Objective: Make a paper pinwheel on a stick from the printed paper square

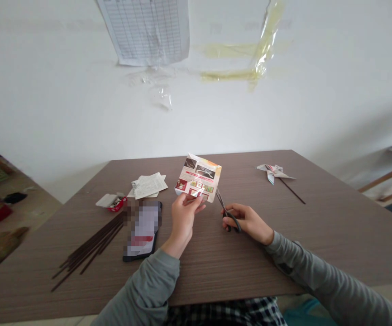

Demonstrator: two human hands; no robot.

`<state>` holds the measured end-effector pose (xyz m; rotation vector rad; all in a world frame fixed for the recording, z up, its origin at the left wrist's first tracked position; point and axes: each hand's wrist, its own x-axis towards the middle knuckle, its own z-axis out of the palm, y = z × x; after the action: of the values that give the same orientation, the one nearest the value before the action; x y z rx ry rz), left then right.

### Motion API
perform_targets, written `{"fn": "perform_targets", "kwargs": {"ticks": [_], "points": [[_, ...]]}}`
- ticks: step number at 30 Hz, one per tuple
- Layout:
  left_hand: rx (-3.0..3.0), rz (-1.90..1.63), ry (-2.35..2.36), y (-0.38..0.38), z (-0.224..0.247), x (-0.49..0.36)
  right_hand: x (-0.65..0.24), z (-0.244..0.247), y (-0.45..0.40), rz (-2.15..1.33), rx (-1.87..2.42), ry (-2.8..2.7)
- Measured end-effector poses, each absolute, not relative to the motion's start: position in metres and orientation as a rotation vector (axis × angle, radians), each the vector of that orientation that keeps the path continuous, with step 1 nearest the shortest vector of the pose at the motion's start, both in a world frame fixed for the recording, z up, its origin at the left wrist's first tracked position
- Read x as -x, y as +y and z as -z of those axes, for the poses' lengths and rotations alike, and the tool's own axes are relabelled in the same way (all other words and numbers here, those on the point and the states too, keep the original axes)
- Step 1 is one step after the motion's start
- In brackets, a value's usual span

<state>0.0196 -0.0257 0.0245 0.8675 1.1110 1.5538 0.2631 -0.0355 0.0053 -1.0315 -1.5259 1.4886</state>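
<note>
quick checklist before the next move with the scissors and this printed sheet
1. Left hand holding the printed paper sheet: ok, gripped near its lower edge.
2. Right hand on the scissors: ok, fingers at the handle loops.
3. Left fingers apart from the blades: ok, a gap shows between them.
4. Blades lined up on a marked cut line: cannot tell, no line can be made out on the sheet.
5. Dark sticks and phone away from the sheet: ok, both lie on the tabletop to the left, below the sheet.
</note>
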Motion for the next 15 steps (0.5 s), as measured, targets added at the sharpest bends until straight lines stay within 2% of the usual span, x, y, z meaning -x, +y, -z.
{"fn": "perform_targets", "kwargs": {"ticks": [15], "points": [[-0.869, -1.537, 1.096, -0.0275, -0.0249, -0.0212, -0.2576, -0.0001, -0.0418, -1.42, 1.037, -1.676]]}}
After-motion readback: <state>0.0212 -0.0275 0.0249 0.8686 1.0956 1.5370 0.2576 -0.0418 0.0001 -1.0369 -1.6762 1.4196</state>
